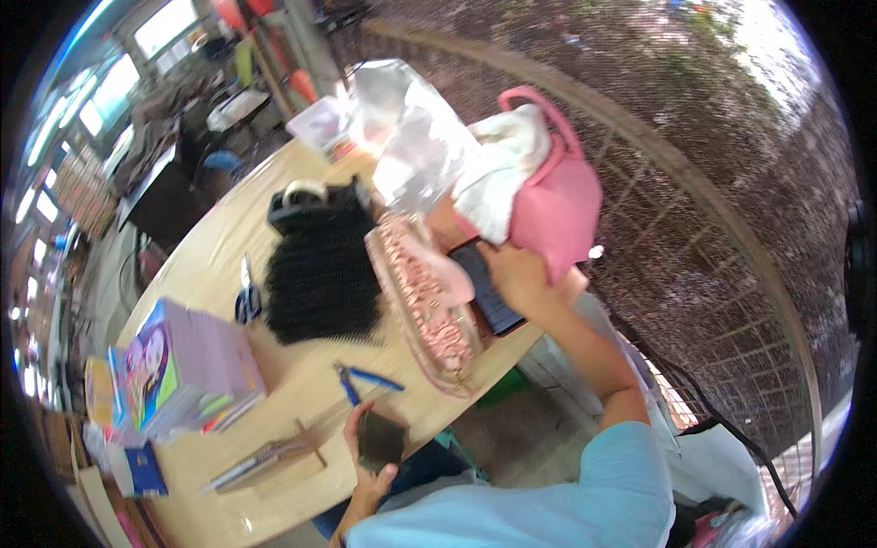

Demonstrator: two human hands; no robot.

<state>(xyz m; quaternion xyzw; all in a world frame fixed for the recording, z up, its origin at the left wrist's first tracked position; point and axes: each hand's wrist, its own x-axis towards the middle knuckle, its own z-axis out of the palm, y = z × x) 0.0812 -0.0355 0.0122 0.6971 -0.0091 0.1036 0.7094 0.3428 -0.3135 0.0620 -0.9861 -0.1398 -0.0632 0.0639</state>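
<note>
The left hand (pixel 367 457) is grasping a dark, squarish slab (pixel 381 441) at the near table (pixel 301 388) edge, beside blue pliers (pixel 378 379). The right hand (pixel 519 276) is touching a dark, rectangular phone (pixel 493 297) near a pink bag (pixel 559 212); whether it's gripping, I cannot tell.

Crinkled, glossy clear plastic bag (pixel 411 132) catches the light; white cloth (pixel 501 173) looks soft, matt; phone (pixel 487 288) shows a smooth, glassy face; black strands (pixel 322 285) appear matt, bristly; scissors (pixel 246 300) have metal blades; booklets (pixel 203 361) are smooth paper; pale tabletop (pixel 219 256) looks smooth, wood-toned.
</note>
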